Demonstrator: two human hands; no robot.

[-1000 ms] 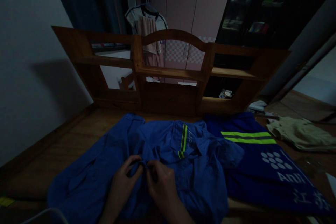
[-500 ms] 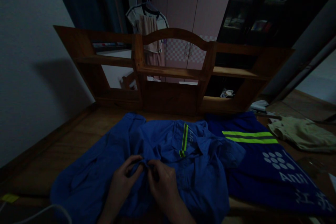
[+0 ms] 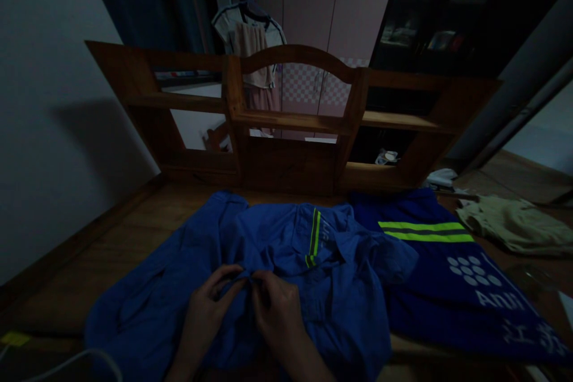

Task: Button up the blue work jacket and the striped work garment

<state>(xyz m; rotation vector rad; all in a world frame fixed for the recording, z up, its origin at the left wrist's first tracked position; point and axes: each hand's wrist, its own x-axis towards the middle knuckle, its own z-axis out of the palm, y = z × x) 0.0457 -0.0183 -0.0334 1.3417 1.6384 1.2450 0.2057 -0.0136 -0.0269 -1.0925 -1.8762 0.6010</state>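
Tall pink cabinet doors [image 3: 308,12], flat and smooth, carry a checkered band; the dark cabinet [image 3: 430,0] beside them holds small items too dim to name. Before these stands a brown wooden shelf unit [image 3: 290,122] with an arched top rail over its middle bay. A pale object [image 3: 387,157] shows through its lower right opening; whether inside or behind, I cannot tell. The wooden surface [image 3: 147,215] is smooth, with a dull sheen.

On it, in front of the shelf unit, lies the blue jacket [image 3: 268,233]: soft, matte, rumpled, with a narrow lime-and-dark stripe and partly hidden lettering near the chest. A sleeve overlaps the darker blue garment [image 3: 430,304], which bears 2 lime bands, white dots and "ANJI". Beyond that sits a crumpled khaki cloth [image 3: 514,224]. The left hand [image 3: 212,298] and right hand [image 3: 277,304], nearly touching, each pinch the jacket's bunched fabric between thumb and fingers.
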